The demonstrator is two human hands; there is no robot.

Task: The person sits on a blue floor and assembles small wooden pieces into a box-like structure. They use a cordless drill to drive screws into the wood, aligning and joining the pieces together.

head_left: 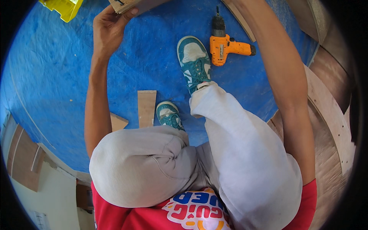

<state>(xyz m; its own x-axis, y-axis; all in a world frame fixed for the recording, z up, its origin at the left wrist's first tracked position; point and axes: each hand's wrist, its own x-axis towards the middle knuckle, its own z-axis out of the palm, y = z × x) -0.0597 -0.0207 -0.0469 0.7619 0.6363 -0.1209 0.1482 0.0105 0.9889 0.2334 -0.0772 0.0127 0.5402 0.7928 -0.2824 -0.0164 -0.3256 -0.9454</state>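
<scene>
My left hand (109, 27) is raised at the top of the view, its fingers and thumb closed on the edge of a wooden board (124, 4) that runs out of the picture. My right forearm (283, 76) reaches up along the right side; the hand itself is cut off by the top edge. I sit with grey trousers and two teal-and-white shoes (194, 61) on a blue tarp (50, 76). An orange power drill (224, 44) lies on the tarp just right of the far shoe.
A flat rectangular wood offcut (147, 108) and a small triangular offcut (118, 122) lie by my left knee. A yellow plastic bin (63, 7) sits at top left. Curved plywood pieces (329, 111) are stacked at the right.
</scene>
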